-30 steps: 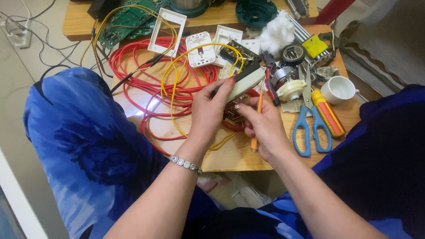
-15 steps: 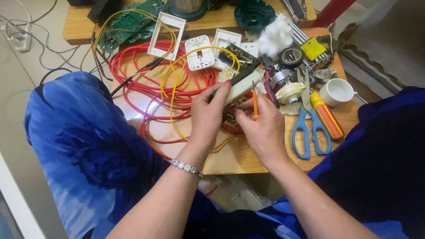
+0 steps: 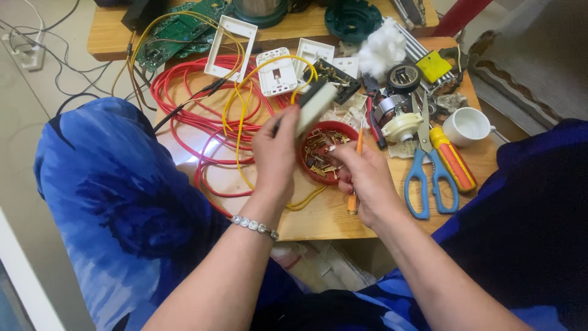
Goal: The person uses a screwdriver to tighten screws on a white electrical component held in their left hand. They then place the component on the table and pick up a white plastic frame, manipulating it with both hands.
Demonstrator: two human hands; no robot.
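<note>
My left hand [image 3: 275,156] holds a small pale rectangular electrical part [image 3: 315,105] raised above the wooden table [image 3: 318,217]; a yellow wire [image 3: 242,92] runs from it. My right hand [image 3: 366,178] grips a thin orange-handled screwdriver [image 3: 356,168], its shaft pointing up, and its fingertips reach into a red bowl [image 3: 323,149] of small brass parts just below the held part.
Coils of red wire [image 3: 190,107] lie left of the hands. White switch plates [image 3: 277,70], a green circuit board [image 3: 180,34], blue scissors [image 3: 429,171], a red-and-yellow screwdriver [image 3: 453,160], a white cup [image 3: 467,127], a small motor [image 3: 392,116] and tape roll [image 3: 403,76] crowd the table. My blue-clothed knees flank it.
The red bowl has come into sight under the hands. My left hand has lifted the pale part slightly, and my right hand's fingers have moved into the bowl.
</note>
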